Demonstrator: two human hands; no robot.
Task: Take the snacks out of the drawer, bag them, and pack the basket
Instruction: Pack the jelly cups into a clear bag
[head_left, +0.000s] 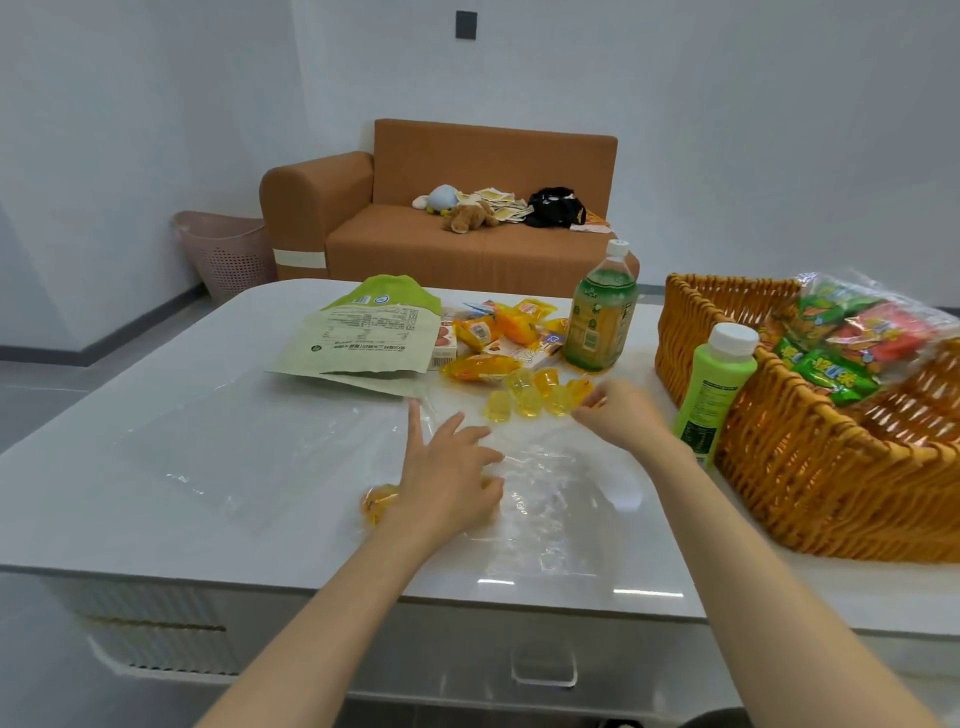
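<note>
My left hand (447, 467) lies flat with spread fingers on a clear plastic bag (550, 499) on the white table (156, 509). A yellow jelly cup (378, 503) sits in the bag beside that hand. My right hand (621, 410) reaches a cluster of several yellow jelly cups (530, 397), its fingertips pinching one of them. Behind these lie orange snack packets (488, 332). The wicker basket (810, 467) at the right holds a clear bag of green and red snacks (852, 338).
A green-labelled tea bottle (600, 317) stands behind the jellies. A light green bottle (714, 389) stands against the basket. A pale green pouch (363, 338) and a second clear bag (234, 441) lie at the left. A drawer handle (543, 670) shows below the table edge.
</note>
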